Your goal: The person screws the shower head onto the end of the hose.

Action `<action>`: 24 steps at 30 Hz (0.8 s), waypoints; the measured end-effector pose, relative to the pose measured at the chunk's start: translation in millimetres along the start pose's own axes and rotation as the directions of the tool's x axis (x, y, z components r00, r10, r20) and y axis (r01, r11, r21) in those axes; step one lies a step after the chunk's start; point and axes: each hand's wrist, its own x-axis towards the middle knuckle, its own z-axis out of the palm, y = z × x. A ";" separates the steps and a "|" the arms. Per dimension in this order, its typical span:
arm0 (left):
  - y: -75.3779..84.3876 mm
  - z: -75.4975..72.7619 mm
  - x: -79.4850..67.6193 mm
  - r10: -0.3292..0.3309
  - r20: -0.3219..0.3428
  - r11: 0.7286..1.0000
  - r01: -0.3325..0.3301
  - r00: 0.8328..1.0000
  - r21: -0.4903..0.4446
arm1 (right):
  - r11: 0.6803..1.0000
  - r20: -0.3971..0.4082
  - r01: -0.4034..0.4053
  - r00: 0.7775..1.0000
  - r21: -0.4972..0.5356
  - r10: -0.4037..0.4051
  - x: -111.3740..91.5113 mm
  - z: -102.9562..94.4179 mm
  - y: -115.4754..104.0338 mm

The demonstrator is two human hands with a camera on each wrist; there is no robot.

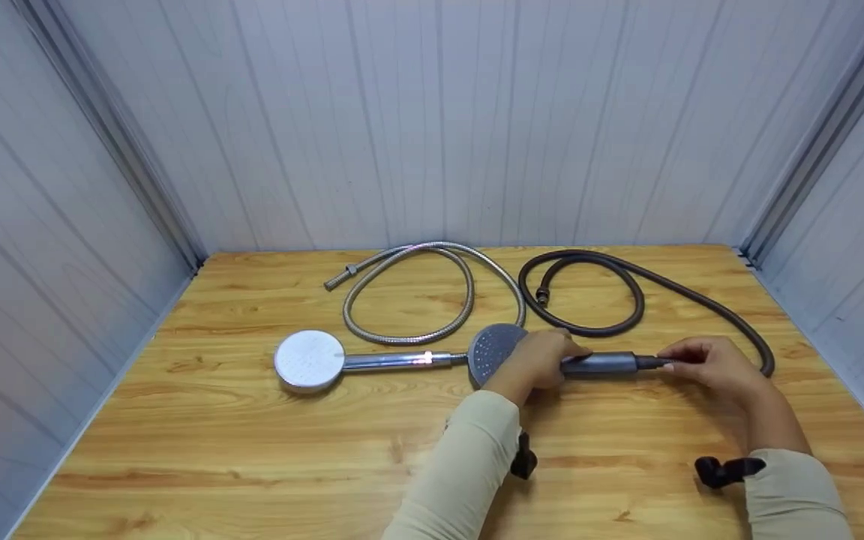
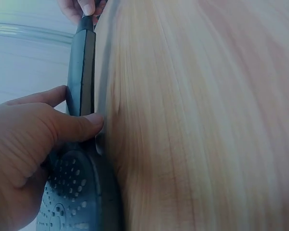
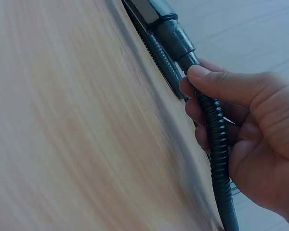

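A dark grey shower head (image 1: 601,364) lies across the right half of the table, its round nozzle face turned up. My left hand (image 1: 541,358) grips its handle just beside the head; in the left wrist view the thumb (image 2: 89,126) lies along one side of the handle. At the handle's other end sits the connector of a black shower hose (image 3: 216,139). My right hand (image 1: 721,367) pinches the hose right below that connector, thumb on top and fingers curled beneath. Whether the connector is fully seated cannot be told.
Left of my hands lies a chrome shower head (image 1: 310,362) with a silver hose (image 1: 409,340) at its handle end, looped toward the back. The black hose coils behind my hands, its free end fitting (image 1: 543,297) inside the loop. Pale panel walls (image 1: 432,135) enclose the wooden table (image 1: 252,465).
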 end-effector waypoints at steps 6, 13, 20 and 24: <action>-0.3 2.1 1.7 -0.027 0.012 1.000 0.027 1.000 0.001 | 1.000 0.003 -0.020 1.000 0.018 0.020 3.8 4.1 -0.4; -0.1 3.2 2.5 -0.048 0.034 0.999 0.047 0.998 0.021 | 1.000 0.009 -0.006 1.000 0.029 0.006 5.7 6.1 0.6; -0.4 6.2 1.2 -0.050 0.016 0.997 0.049 0.999 0.059 | 0.999 -0.005 -0.025 1.000 0.029 0.025 6.1 10.5 -2.1; -1.1 7.2 -0.1 -0.049 0.007 0.996 0.048 0.999 0.072 | 0.999 -0.014 -0.025 1.000 0.026 0.026 4.8 12.9 -5.3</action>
